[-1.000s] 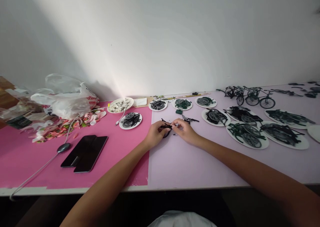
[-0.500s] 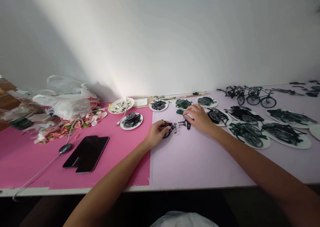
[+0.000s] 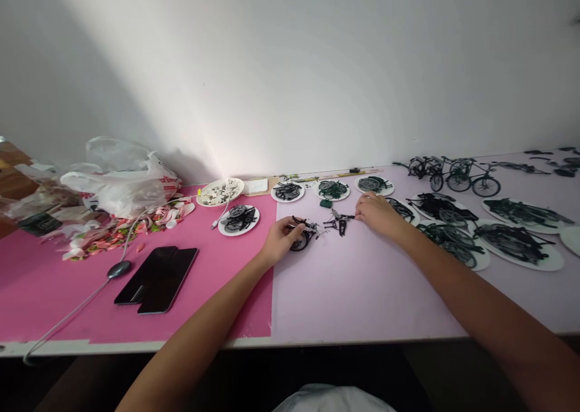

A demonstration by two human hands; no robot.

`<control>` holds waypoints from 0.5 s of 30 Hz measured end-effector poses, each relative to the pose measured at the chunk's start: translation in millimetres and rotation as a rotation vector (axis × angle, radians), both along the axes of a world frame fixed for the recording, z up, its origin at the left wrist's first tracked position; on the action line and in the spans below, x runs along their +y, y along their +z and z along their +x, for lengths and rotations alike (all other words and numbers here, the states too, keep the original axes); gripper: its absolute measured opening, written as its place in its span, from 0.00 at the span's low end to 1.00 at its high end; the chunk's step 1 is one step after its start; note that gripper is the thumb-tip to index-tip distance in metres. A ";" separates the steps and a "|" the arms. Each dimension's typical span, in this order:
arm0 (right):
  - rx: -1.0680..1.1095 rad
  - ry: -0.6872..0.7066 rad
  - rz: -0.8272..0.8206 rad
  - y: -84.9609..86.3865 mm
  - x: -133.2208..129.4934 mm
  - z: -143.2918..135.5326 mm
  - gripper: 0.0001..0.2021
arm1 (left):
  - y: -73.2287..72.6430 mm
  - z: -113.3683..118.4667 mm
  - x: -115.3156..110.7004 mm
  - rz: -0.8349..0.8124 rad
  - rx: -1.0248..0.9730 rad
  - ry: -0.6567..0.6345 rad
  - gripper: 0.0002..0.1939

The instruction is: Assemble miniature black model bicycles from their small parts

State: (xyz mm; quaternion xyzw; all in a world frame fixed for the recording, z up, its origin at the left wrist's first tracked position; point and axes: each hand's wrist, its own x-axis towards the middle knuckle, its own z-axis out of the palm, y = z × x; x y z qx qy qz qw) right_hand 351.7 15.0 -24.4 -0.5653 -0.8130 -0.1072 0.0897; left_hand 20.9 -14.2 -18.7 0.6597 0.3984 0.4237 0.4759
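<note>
A craft work table [image 3: 362,291] against a plain wall [image 3: 290,86]; plates of model-bicycle parts [image 3: 455,246]; assembled model bicycles [image 3: 462,175] alongside.

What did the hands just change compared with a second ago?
The right hand has left the black bicycle piece and moved to the right, its fingertips now beside the loose black parts; whether it grips anything is hard to tell. The left hand still holds the piece. The plates and phones stayed put.
</note>
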 end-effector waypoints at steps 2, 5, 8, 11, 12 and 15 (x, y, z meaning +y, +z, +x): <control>0.024 0.013 0.053 -1.4 0.0 -0.3 0.10 | 0.6 -0.6 0.3 -0.001 0.007 0.002 0.24; 0.115 0.021 0.128 0.7 -2.2 -2.4 0.11 | 0.2 -1.8 1.4 0.001 0.005 -0.008 0.25; 0.302 -0.032 0.169 7.0 -7.0 -9.9 0.07 | -0.8 -3.2 2.6 0.014 -0.002 -0.019 0.26; 0.542 -0.001 0.162 13.1 -12.7 -22.7 0.08 | -0.8 -4.4 2.6 0.023 0.009 -0.024 0.26; 0.607 0.042 0.166 14.5 -14.6 -27.7 0.09 | -0.5 -4.7 2.3 0.026 0.018 -0.021 0.26; 0.679 0.206 0.240 17.4 -20.7 -43.4 0.11 | 0.7 -5.3 1.2 0.051 0.039 -0.016 0.25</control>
